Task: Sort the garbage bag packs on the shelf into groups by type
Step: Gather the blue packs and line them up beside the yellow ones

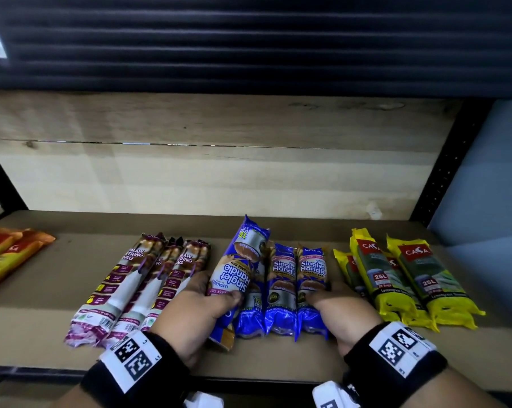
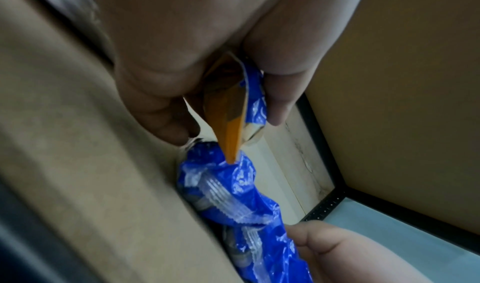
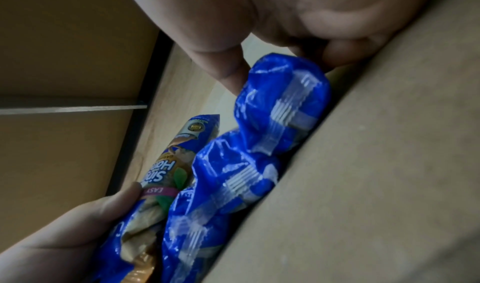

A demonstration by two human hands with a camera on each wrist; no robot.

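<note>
In the head view, my left hand (image 1: 216, 293) grips a blue Singlet Handle pack (image 1: 240, 269), lifted at its far end and turned upside down, above the left of the blue row. Several matching blue packs (image 1: 281, 287) lie side by side on the brown shelf (image 1: 278, 225). My right hand (image 1: 325, 295) grips the rightmost blue pack (image 1: 312, 275), thumb on top. The left wrist view shows fingers (image 2: 161, 113) curled round the held pack (image 2: 233, 102). In the right wrist view, my thumb (image 3: 221, 61) and curled fingers hold the crinkled pack end (image 3: 280, 102).
Purple draw-string packs (image 1: 137, 284) lie left of the blue row. Yellow Casa packs (image 1: 396, 275) lie to the right, and orange-red packs (image 1: 7, 254) at the far left. A wood-look back panel (image 1: 219, 178) and a black upright (image 1: 449, 172) bound the shelf.
</note>
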